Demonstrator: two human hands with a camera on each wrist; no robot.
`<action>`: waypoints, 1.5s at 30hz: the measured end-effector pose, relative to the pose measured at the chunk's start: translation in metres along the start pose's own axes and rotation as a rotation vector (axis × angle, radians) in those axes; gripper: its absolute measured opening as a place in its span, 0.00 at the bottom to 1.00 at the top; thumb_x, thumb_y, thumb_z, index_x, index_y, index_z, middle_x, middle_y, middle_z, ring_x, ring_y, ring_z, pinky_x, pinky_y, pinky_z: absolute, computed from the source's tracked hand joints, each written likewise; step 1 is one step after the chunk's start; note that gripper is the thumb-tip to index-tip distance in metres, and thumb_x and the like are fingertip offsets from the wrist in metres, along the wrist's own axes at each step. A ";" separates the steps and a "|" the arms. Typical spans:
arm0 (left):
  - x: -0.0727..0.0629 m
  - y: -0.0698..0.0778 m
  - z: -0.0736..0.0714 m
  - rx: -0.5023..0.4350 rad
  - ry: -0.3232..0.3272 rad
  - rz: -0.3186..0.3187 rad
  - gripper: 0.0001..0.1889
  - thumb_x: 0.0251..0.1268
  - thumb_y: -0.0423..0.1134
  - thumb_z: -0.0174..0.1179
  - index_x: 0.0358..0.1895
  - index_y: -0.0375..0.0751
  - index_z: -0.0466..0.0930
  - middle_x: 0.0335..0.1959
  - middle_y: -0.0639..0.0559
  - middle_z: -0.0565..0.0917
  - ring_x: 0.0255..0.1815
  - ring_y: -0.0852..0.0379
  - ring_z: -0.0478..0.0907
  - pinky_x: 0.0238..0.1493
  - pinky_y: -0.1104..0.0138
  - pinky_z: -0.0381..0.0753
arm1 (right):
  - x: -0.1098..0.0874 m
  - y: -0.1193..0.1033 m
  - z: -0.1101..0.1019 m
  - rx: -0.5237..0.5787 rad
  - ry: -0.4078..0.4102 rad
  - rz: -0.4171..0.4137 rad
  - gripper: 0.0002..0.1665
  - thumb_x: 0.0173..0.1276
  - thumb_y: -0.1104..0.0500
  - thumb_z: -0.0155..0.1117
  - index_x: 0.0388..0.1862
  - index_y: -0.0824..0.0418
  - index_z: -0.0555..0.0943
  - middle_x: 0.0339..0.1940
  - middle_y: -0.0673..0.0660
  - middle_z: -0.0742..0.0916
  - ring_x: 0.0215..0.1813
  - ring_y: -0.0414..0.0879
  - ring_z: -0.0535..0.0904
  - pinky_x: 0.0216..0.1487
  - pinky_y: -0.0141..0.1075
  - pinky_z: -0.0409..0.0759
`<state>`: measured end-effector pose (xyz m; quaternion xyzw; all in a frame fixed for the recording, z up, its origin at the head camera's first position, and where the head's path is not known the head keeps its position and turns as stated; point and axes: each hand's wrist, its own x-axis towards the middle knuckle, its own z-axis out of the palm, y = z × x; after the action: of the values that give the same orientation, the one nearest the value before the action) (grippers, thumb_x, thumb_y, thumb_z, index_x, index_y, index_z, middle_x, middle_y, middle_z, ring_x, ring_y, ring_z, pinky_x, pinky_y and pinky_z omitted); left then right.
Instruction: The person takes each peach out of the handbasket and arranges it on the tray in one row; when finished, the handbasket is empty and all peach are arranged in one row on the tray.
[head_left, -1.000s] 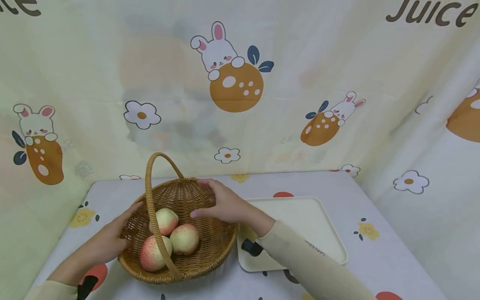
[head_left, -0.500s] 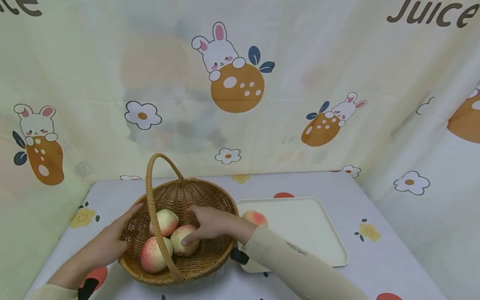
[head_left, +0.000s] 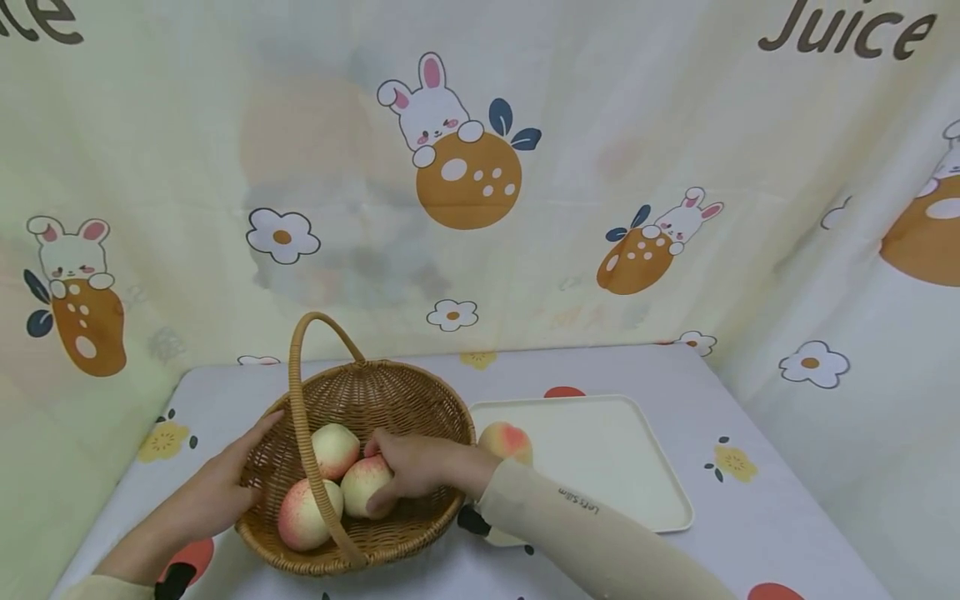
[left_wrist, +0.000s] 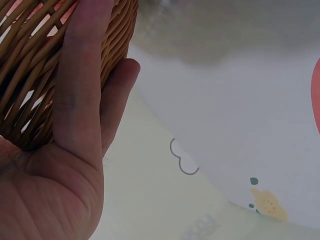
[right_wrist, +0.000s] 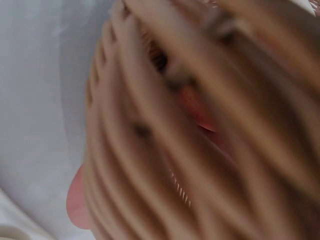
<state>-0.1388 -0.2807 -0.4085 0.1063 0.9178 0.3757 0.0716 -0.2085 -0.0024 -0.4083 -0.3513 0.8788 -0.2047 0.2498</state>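
A round wicker basket [head_left: 420, 387] with a tall arched handle [head_left: 298, 392] sits left of centre on the table. Inside are three pale yellow and pink peaches. My right hand [head_left: 412, 468] reaches over the basket's right rim and grips the right-hand peach [head_left: 362, 487] between thumb and fingers. Another peach [head_left: 336, 450] lies behind it, and a redder peach [head_left: 300, 518] lies front left, partly crossed by the handle. At the left rim my left hand [head_left: 217, 492] holds the basket; the left wrist view shows its fingers [left_wrist: 82, 95] against the weave [left_wrist: 30, 65].
A cream rectangular tray [head_left: 607, 467] stands right of the basket, partly under my right forearm. One peach [head_left: 507, 440] lies at its left end. A patterned curtain [head_left: 570, 208] hangs behind the table. Wicker strands [right_wrist: 165, 125] fill most of the right wrist view.
My right hand has moved from above the basket's right rear rim down to the right-hand peach and taken hold of it. The tray's peach has come into sight. My left hand has stayed put.
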 end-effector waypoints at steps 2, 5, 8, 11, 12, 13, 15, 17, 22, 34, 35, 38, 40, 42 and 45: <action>0.000 0.000 0.000 0.011 0.004 0.004 0.52 0.47 0.18 0.57 0.81 0.35 0.46 0.75 0.21 0.54 0.72 0.22 0.56 0.59 0.36 0.70 | 0.000 0.000 0.002 -0.023 0.024 -0.003 0.40 0.54 0.43 0.81 0.61 0.52 0.71 0.55 0.50 0.82 0.55 0.39 0.78 0.56 0.30 0.74; -0.001 0.001 0.000 0.020 0.009 0.003 0.52 0.47 0.18 0.57 0.81 0.35 0.47 0.75 0.22 0.54 0.72 0.23 0.55 0.60 0.35 0.69 | -0.001 -0.001 0.003 -0.106 0.090 -0.006 0.44 0.45 0.44 0.86 0.60 0.50 0.75 0.54 0.46 0.83 0.55 0.39 0.78 0.56 0.32 0.75; -0.001 0.002 0.001 0.019 0.009 -0.003 0.52 0.46 0.18 0.57 0.81 0.35 0.47 0.75 0.22 0.54 0.72 0.23 0.55 0.62 0.34 0.67 | -0.006 -0.001 0.000 -0.198 0.177 -0.013 0.43 0.39 0.44 0.87 0.56 0.49 0.79 0.48 0.42 0.83 0.51 0.37 0.78 0.53 0.33 0.76; 0.000 0.003 0.000 0.013 0.003 -0.020 0.52 0.46 0.18 0.57 0.81 0.35 0.46 0.76 0.22 0.54 0.73 0.23 0.54 0.63 0.34 0.65 | -0.013 0.000 -0.007 -0.174 0.254 -0.030 0.41 0.37 0.47 0.85 0.54 0.49 0.80 0.46 0.42 0.81 0.46 0.36 0.77 0.48 0.33 0.77; 0.000 0.003 0.000 0.010 -0.001 -0.026 0.52 0.46 0.18 0.56 0.81 0.35 0.46 0.76 0.22 0.54 0.73 0.23 0.54 0.62 0.34 0.65 | -0.016 0.001 -0.010 -0.141 0.271 -0.048 0.41 0.38 0.48 0.85 0.56 0.49 0.80 0.46 0.42 0.80 0.47 0.36 0.77 0.48 0.32 0.77; 0.000 0.003 0.000 0.006 -0.004 -0.031 0.52 0.47 0.18 0.56 0.81 0.35 0.46 0.76 0.22 0.54 0.73 0.23 0.54 0.62 0.34 0.66 | -0.019 0.003 -0.014 -0.091 0.286 -0.071 0.41 0.39 0.50 0.84 0.56 0.50 0.79 0.48 0.43 0.79 0.48 0.36 0.76 0.49 0.32 0.77; 0.000 0.003 0.000 -0.004 -0.012 -0.039 0.52 0.47 0.18 0.56 0.81 0.36 0.45 0.76 0.22 0.53 0.73 0.23 0.54 0.62 0.34 0.66 | -0.028 0.007 -0.023 0.041 0.307 -0.120 0.42 0.40 0.54 0.82 0.58 0.50 0.78 0.50 0.44 0.78 0.50 0.37 0.75 0.50 0.32 0.77; 0.000 0.002 0.000 -0.018 -0.024 -0.050 0.52 0.48 0.18 0.55 0.82 0.36 0.44 0.77 0.23 0.51 0.73 0.22 0.52 0.63 0.33 0.65 | -0.036 0.014 -0.031 0.179 0.327 -0.180 0.42 0.42 0.59 0.81 0.60 0.50 0.76 0.53 0.45 0.76 0.53 0.38 0.75 0.52 0.33 0.78; 0.001 0.002 0.000 -0.038 -0.043 -0.065 0.52 0.50 0.18 0.54 0.82 0.37 0.43 0.78 0.23 0.49 0.74 0.21 0.49 0.63 0.30 0.60 | -0.063 0.036 -0.052 0.437 0.388 -0.306 0.44 0.46 0.65 0.80 0.64 0.51 0.73 0.58 0.49 0.77 0.56 0.45 0.77 0.56 0.42 0.79; 0.002 -0.001 -0.002 -0.038 -0.043 -0.066 0.52 0.49 0.18 0.53 0.82 0.37 0.43 0.78 0.23 0.49 0.74 0.21 0.49 0.63 0.30 0.62 | -0.122 0.126 -0.079 0.385 0.573 -0.156 0.45 0.45 0.70 0.82 0.63 0.59 0.73 0.59 0.55 0.80 0.61 0.51 0.76 0.63 0.49 0.75; 0.002 -0.001 -0.002 -0.040 -0.046 -0.069 0.52 0.49 0.18 0.53 0.82 0.37 0.43 0.78 0.23 0.49 0.74 0.21 0.49 0.62 0.30 0.62 | -0.125 0.135 -0.076 0.366 0.579 -0.125 0.45 0.45 0.70 0.82 0.63 0.60 0.73 0.59 0.56 0.80 0.61 0.52 0.76 0.63 0.51 0.74; 0.002 0.000 -0.002 -0.039 -0.046 -0.072 0.51 0.49 0.18 0.53 0.82 0.36 0.44 0.78 0.23 0.49 0.74 0.21 0.50 0.62 0.30 0.63 | -0.133 0.159 -0.063 0.304 0.588 -0.053 0.45 0.45 0.68 0.82 0.64 0.61 0.73 0.60 0.57 0.80 0.61 0.54 0.76 0.64 0.55 0.72; 0.002 0.000 -0.002 -0.038 -0.047 -0.074 0.51 0.49 0.18 0.53 0.82 0.36 0.44 0.77 0.23 0.49 0.74 0.21 0.50 0.62 0.30 0.63 | -0.137 0.171 -0.053 0.255 0.591 -0.022 0.45 0.45 0.68 0.81 0.65 0.62 0.73 0.60 0.58 0.80 0.61 0.54 0.76 0.63 0.55 0.73; 0.002 0.001 -0.002 -0.041 -0.050 -0.078 0.52 0.48 0.18 0.53 0.82 0.36 0.44 0.78 0.23 0.49 0.74 0.21 0.50 0.63 0.30 0.62 | -0.140 0.182 -0.043 0.209 0.594 0.008 0.46 0.45 0.68 0.81 0.66 0.63 0.74 0.60 0.57 0.80 0.60 0.53 0.76 0.60 0.52 0.75; 0.002 0.001 -0.002 -0.042 -0.053 -0.088 0.52 0.49 0.18 0.53 0.82 0.37 0.43 0.78 0.23 0.49 0.74 0.21 0.49 0.63 0.30 0.62 | -0.141 0.192 -0.030 0.147 0.596 0.023 0.46 0.41 0.68 0.80 0.65 0.62 0.76 0.62 0.58 0.80 0.61 0.54 0.75 0.59 0.51 0.76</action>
<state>-0.1412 -0.2807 -0.4068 0.0745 0.9113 0.3883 0.1147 -0.2365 0.2336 -0.4455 -0.2467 0.9001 -0.3591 0.0080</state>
